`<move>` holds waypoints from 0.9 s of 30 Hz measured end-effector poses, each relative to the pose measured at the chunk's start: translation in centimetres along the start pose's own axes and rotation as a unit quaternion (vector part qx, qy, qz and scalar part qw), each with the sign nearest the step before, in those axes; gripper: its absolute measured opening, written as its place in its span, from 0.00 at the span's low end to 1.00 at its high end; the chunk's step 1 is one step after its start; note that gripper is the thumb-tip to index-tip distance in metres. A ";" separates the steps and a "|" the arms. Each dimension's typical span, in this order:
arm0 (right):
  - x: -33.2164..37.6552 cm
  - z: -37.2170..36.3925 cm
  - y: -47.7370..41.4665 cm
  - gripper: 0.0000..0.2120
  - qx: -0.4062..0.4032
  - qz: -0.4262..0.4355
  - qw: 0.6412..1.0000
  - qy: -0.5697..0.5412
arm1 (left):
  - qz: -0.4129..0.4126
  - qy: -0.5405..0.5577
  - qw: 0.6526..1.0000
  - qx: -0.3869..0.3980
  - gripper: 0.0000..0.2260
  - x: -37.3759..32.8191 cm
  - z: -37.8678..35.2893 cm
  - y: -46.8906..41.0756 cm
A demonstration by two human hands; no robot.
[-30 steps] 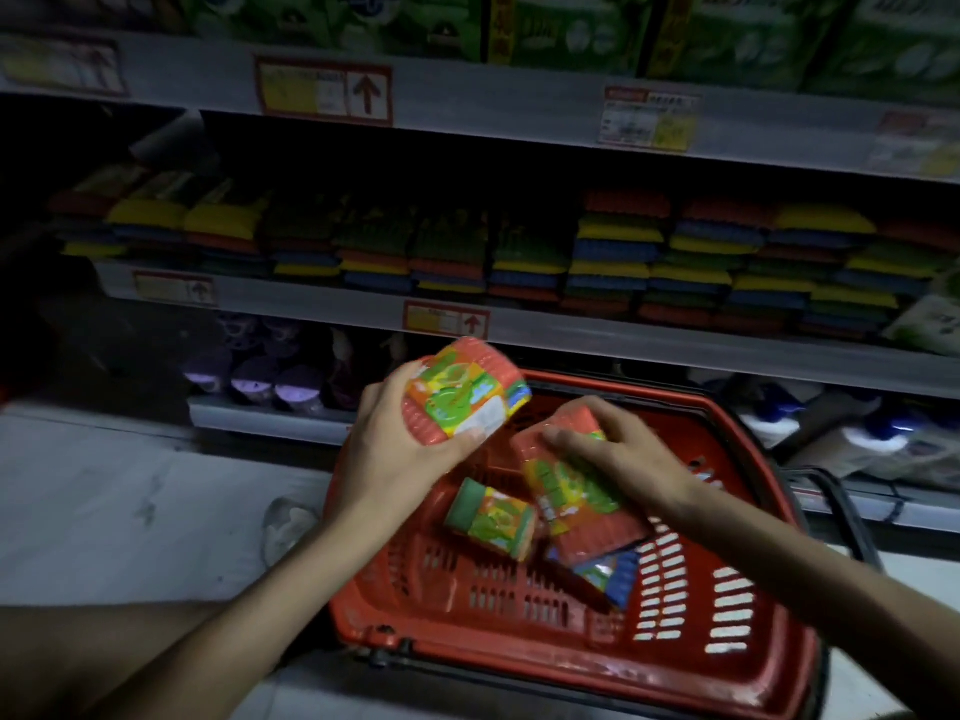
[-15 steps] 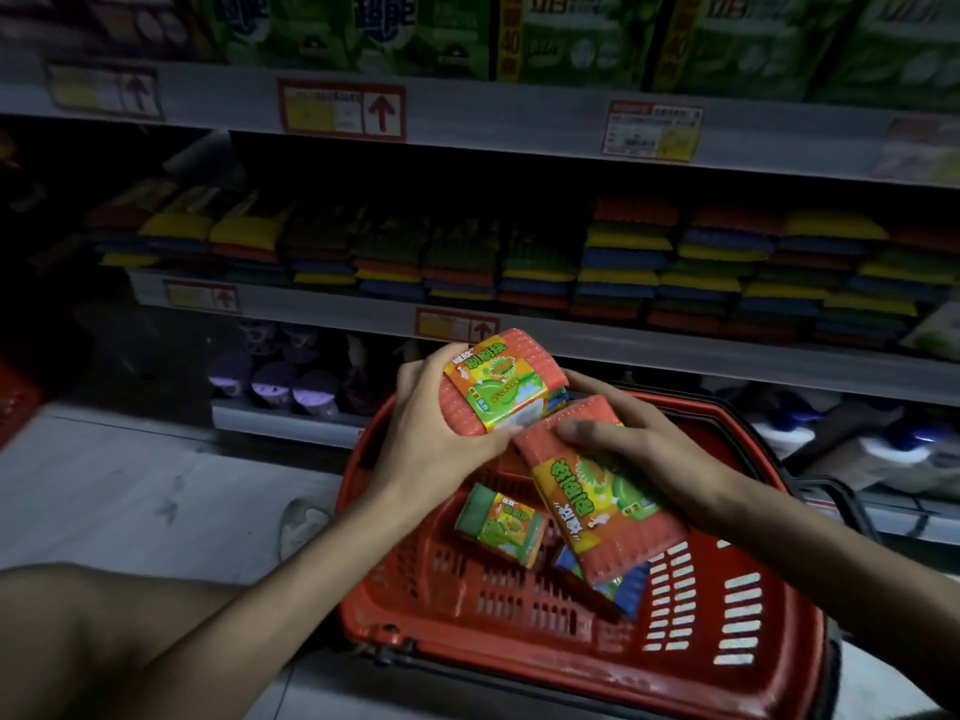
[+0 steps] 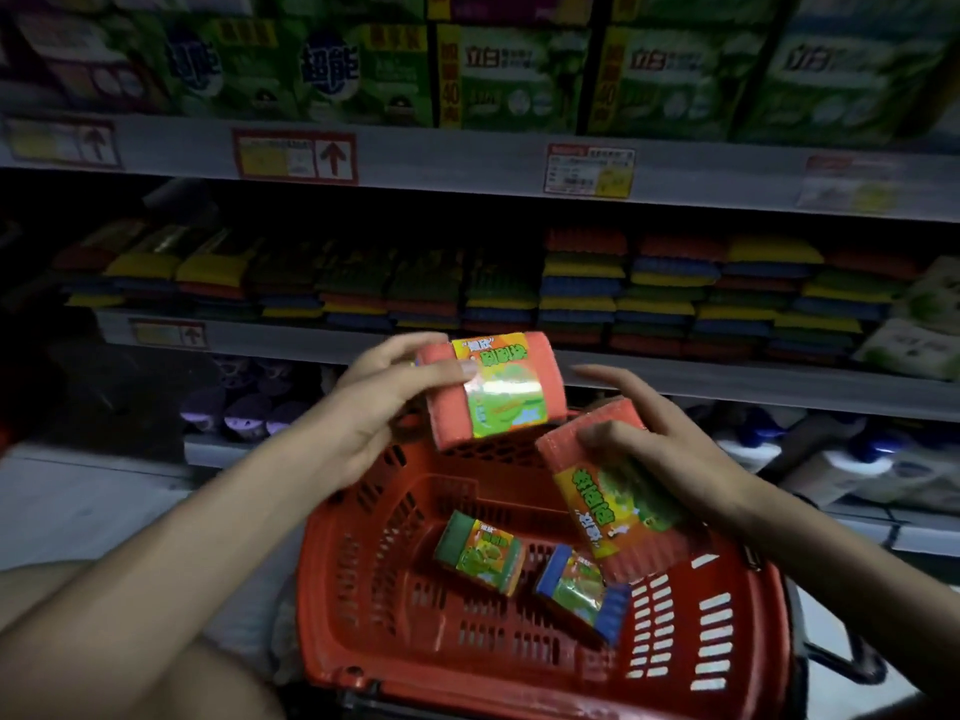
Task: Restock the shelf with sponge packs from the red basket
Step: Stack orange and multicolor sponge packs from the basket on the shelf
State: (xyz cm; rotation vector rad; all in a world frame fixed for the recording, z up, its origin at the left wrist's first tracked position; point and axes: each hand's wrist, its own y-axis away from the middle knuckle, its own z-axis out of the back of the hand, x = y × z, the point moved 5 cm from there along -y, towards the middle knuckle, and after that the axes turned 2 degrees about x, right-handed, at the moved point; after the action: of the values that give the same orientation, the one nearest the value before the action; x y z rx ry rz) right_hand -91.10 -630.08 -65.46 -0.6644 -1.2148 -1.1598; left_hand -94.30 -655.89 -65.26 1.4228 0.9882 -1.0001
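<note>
Left hand (image 3: pixel 374 407) grip: thumb and fingers wrapped round an orange sponge pack (image 3: pixel 493 387), held above the red basket (image 3: pixel 467 667), long axis roughly parallel to the shelf (image 3: pixel 727 381) lip. Right hand (image 3: pixel 660 449) holds a second orange pack (image 3: pixel 618 506) by its top end, lower and tilted. The stocked sponge row (image 3: pixel 582 293) lies forward and up; the left hand is nearer.

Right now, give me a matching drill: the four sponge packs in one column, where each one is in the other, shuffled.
Packs:
1. upper orange pack
2. lower orange pack
3. green pack
4. blue pack

Places:
A. on the red basket floor, the right one of two
B. gripped by the left hand, above the basket's far rim
C. on the basket floor, the left one of two
D. held by the right hand, tilted over the basket

Pairs: 1-B, 2-D, 3-C, 4-A.
</note>
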 end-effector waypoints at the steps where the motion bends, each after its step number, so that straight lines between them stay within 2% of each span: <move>1: 0.0 0.4 -0.2 0.28 -0.015 0.001 1.000 0.023 | -0.004 -0.002 1.000 -0.011 0.30 -0.2 0.2 -0.3; 6: 0.6 1.8 -1.2 0.18 -0.024 0.002 0.997 0.070 | -0.080 -0.093 0.991 -0.058 0.27 -2.2 0.4 -1.4; 8: 1.0 1.8 -1.5 0.18 -0.002 0.004 0.998 0.065 | -0.102 -0.139 0.984 -0.034 0.28 -2.7 0.0 -1.2; 11: 1.2 0.9 -1.7 0.23 0.035 0.005 0.998 0.055 | -0.105 -0.171 0.979 0.018 0.32 -2.8 -0.8 -1.1; 14: 1.1 -0.1 -1.9 0.26 0.056 0.009 0.998 0.038 | -0.089 -0.165 0.982 0.033 0.39 -2.8 -1.5 -1.2; 18: 0.7 -0.1 -2.5 0.25 0.037 0.020 0.998 0.047 | -0.091 -0.119 0.989 0.003 0.33 -2.8 -2.4 -1.1; 21: 0.0 -0.2 -2.8 0.28 0.025 0.010 0.999 0.029 | -0.095 -0.073 0.993 -0.011 0.32 -2.4 -3.0 -1.0; 25: -0.3 -1.0 -2.6 0.25 0.027 0.011 1.000 0.006 | -0.114 -0.083 0.989 -0.039 0.25 -1.9 -3.6 -0.8; 27: -0.4 -1.2 -2.4 0.24 0.003 0.015 1.000 -0.006 | -0.111 -0.088 0.989 -0.030 0.26 -1.4 -3.8 -0.7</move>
State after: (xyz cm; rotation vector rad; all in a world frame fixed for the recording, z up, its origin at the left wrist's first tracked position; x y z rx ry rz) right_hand -92.85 -631.75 -66.57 -0.6841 -1.2149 -1.1280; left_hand -95.24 -652.13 -63.87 1.1700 1.0521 -1.2276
